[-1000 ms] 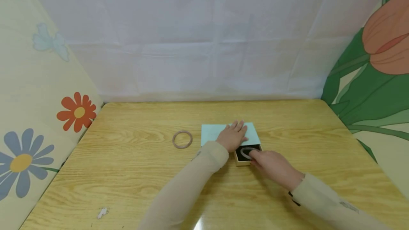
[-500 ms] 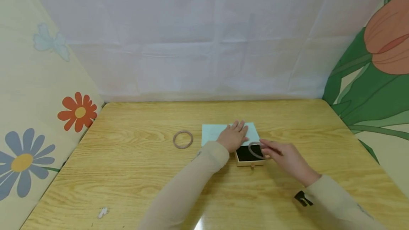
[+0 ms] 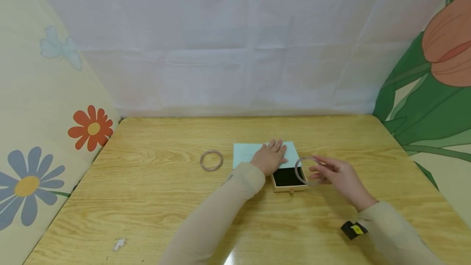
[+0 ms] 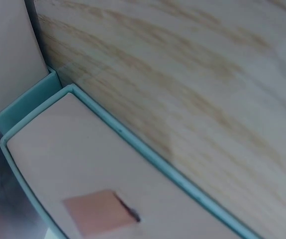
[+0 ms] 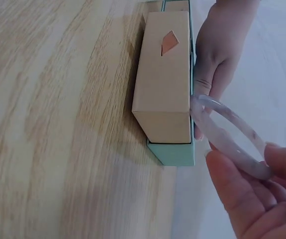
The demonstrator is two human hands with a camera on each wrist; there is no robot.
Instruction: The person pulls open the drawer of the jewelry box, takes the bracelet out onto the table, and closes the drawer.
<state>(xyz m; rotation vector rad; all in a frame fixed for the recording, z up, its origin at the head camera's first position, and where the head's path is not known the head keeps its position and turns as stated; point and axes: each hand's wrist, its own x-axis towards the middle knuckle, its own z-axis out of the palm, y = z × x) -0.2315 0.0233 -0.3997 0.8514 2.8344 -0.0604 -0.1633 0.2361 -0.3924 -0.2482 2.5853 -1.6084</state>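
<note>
A light blue jewelry box [image 3: 243, 152] stands on the table, its right drawer [image 3: 290, 189] pulled out and showing a black lining. My left hand [image 3: 268, 158] lies flat on the box's top with fingers spread. Between thumb and fingers, my right hand [image 3: 340, 178] pinches a pale translucent bangle [image 5: 227, 142], raised beside the open drawer's right side. The left wrist view shows the other drawer [image 4: 78, 149] pushed in, with a pinkish tab [image 4: 100, 211] on its front. A second bangle [image 3: 211, 170] lies flat on the table left of the box.
The wood-grain table [image 3: 165, 199] has a small whitish worn patch [image 3: 119, 244] at the front left. A white cloth [image 3: 220, 72] hangs behind it. Panels with painted flowers stand at both sides. Below my right sleeve shows a black item with a yellow mark [image 3: 354, 230].
My right hand has lifted the bangle out of the open drawer and moved it to the right. My left hand has stayed on the box; the other bangle lies as before.
</note>
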